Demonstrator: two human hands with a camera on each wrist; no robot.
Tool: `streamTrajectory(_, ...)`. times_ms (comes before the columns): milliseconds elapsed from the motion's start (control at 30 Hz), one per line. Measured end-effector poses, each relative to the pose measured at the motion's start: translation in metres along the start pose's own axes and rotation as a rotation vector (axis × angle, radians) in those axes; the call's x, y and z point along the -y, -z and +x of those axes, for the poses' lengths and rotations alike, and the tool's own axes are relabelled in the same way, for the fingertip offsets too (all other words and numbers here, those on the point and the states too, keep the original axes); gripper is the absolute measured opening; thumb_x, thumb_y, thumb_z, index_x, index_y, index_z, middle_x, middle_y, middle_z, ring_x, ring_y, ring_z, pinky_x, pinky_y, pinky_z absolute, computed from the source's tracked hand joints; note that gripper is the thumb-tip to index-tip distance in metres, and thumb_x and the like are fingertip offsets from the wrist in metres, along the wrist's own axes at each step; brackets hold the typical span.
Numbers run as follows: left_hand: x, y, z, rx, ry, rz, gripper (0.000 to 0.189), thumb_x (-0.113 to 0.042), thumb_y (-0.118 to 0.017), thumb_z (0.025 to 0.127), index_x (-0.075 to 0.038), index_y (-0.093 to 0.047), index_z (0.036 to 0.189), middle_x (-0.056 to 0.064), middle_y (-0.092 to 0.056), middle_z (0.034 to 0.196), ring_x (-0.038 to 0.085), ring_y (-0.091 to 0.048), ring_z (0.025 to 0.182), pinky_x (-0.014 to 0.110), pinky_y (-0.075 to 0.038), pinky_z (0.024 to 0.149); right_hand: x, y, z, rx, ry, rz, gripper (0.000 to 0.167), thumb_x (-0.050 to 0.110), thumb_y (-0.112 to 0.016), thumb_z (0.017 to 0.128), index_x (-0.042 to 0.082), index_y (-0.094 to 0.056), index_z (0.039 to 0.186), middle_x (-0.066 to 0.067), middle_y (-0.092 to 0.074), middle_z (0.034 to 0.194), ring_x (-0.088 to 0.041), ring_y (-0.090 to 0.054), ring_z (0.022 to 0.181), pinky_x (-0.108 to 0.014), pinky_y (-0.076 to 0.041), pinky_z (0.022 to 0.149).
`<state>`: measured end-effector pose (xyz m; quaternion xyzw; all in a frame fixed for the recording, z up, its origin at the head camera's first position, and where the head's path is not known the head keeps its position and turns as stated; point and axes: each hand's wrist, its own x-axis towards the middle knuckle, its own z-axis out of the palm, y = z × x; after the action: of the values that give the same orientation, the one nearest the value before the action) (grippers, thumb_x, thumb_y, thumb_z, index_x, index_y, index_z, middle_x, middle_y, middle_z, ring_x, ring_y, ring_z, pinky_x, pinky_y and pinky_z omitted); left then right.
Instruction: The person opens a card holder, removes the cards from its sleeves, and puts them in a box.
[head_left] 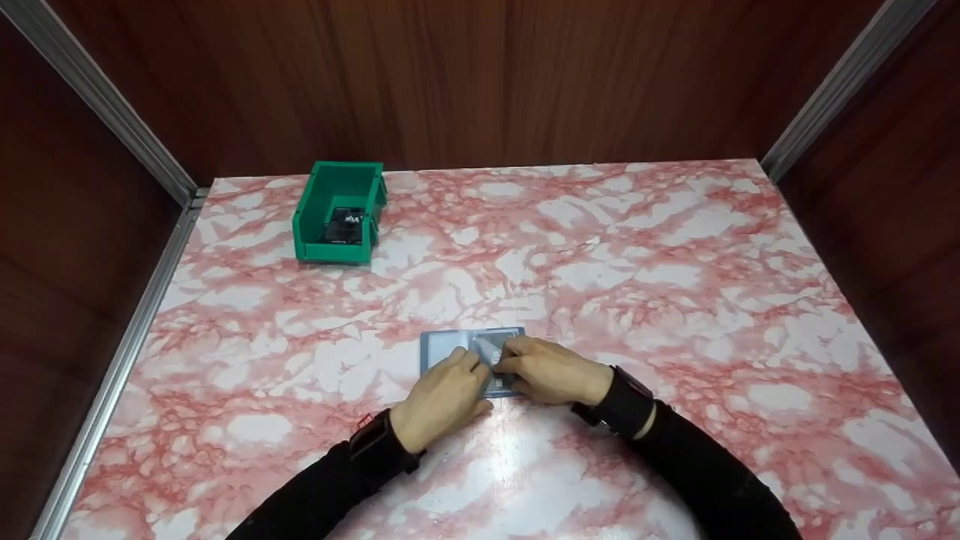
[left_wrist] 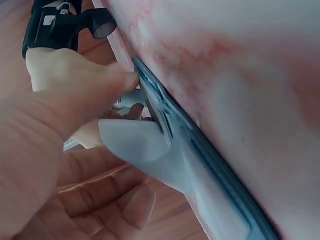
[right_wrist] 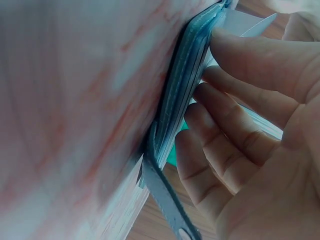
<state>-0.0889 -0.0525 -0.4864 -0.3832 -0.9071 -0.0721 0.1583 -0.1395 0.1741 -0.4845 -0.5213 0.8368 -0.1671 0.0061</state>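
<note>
An opened blue-grey card holder (head_left: 424, 349) with clear plastic sleeves lies on the table under both hands. My left hand (head_left: 442, 394) is over its middle, thumb by the near edge, fingers loosely bent. In the left wrist view one clear sleeve (left_wrist: 135, 140) stands up between this thumb and the fingers; no firm pinch shows. On the right half, my right hand (head_left: 555, 371) has its thumb at the edge of the card holder (right_wrist: 185, 70) and its fingertips on the layered sleeves and cards. Fingers partly hide the contact. A strap with a snap (right_wrist: 167, 200) sticks out from the holder.
A green bin (head_left: 334, 253) stands at the back left of the table, with black cards (head_left: 345, 225) in it. The table (head_left: 637, 247) has a red and white marbled top. Dark wood panels (head_left: 480, 82) close off the back and sides.
</note>
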Motion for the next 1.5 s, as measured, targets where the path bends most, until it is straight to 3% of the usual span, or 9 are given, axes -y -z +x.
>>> streamTrajectory(333, -0.005, -0.010, 0.000, -0.135, -0.039, 0.182, 0.015, -0.011, -0.086, 0.081, -0.007, -0.072, 0.086, 0.003, -0.066, 0.083, 0.017, -0.060, 0.075, 0.024, -0.054, 0.066, 0.000, 0.000, 0.001, -0.008, 0.017, -0.009, 0.026, -0.002, -0.080, 0.085, 0.001, -0.079, 0.111, -0.010, -0.062, 0.096, -0.020, -0.059, 0.080, -0.032, -0.054, 0.071)
streamTrajectory(500, -0.009, -0.011, 0.000, -0.135, -0.008, 0.214, 0.009, -0.007, -0.082, 0.084, -0.006, -0.074, 0.087, 0.002, -0.068, 0.082, 0.016, -0.062, 0.073, 0.023, -0.055, 0.062, 0.000, 0.000, 0.001, -0.009, 0.022, -0.012, 0.026, -0.002, -0.079, 0.086, 0.000, -0.078, 0.112, -0.010, -0.063, 0.097, -0.021, -0.060, 0.081, -0.032, -0.054, 0.072)
streamTrajectory(767, -0.011, -0.005, 0.001, -0.042, 0.072, 0.063, 0.010, -0.001, -0.081, 0.084, -0.005, -0.072, 0.082, 0.006, -0.068, 0.073, 0.019, -0.064, 0.065, 0.029, -0.055, 0.054, -0.002, 0.000, 0.000, -0.028, 0.040, -0.007, 0.026, -0.002, -0.078, 0.086, 0.000, -0.079, 0.111, -0.011, -0.064, 0.098, -0.022, -0.063, 0.083, -0.033, -0.056, 0.074)
streamTrajectory(933, -0.009, -0.003, 0.002, -0.025, 0.106, -0.003, 0.015, 0.002, -0.079, 0.084, -0.004, -0.068, 0.076, 0.007, -0.066, 0.067, 0.020, -0.064, 0.059, 0.032, -0.054, 0.050, -0.002, 0.001, 0.000, -0.043, 0.044, -0.006, 0.023, -0.001, -0.078, 0.087, 0.001, -0.079, 0.110, -0.010, -0.067, 0.101, -0.023, -0.068, 0.087, -0.034, -0.059, 0.077)
streamTrajectory(1300, 0.000, 0.008, -0.001, -0.090, 0.238, -0.123, 0.029, -0.002, -0.074, 0.088, -0.007, -0.055, 0.066, 0.007, -0.058, 0.057, 0.025, -0.062, 0.050, 0.041, -0.054, 0.045, -0.001, 0.016, 0.001, -0.146, -0.012, -0.004, 0.034, 0.007, -0.086, 0.085, -0.002, -0.076, 0.117, -0.012, -0.069, 0.108, -0.027, -0.069, 0.097, -0.040, -0.059, 0.085)
streamTrajectory(1500, 0.007, 0.016, -0.007, -0.094, 0.331, -0.189, 0.032, -0.002, -0.071, 0.091, -0.007, -0.051, 0.066, 0.004, -0.050, 0.055, 0.022, -0.057, 0.048, 0.043, -0.054, 0.043, -0.003, 0.021, -0.001, -0.125, -0.088, -0.008, 0.040, 0.013, -0.089, 0.086, -0.003, -0.074, 0.120, -0.013, -0.069, 0.111, -0.028, -0.069, 0.099, -0.042, -0.059, 0.086)
